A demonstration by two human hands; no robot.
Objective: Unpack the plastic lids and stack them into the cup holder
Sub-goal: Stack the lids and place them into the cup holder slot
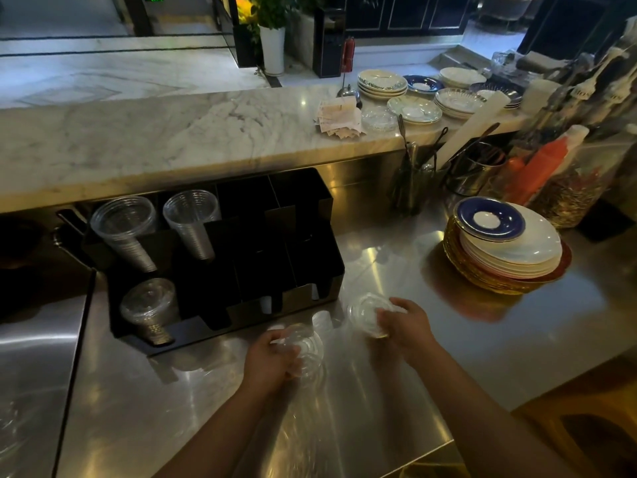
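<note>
Left hand point(267, 357): closed on a batch of clear, ridged round plastic lids point(305, 351) over the brushed-steel counter point(396, 391). Right hand point(405, 324): gripping a second clear lid batch point(365, 313). Both just before the black compartmented cup holder point(310, 243).

A café or restaurant service bar is showing here: a stainless steel bench point(396, 339) is running under a raised marble counter point(155, 132), with a black cup holder point(310, 257) carrying sleeves of clear plastic cups point(124, 229). Stacks of plates point(510, 246) and saucers point(382, 84) are sitting about, a pile of paper receipts point(339, 115) is lying on the marble, and cutlery is standing in a metal canister point(412, 188).
</note>
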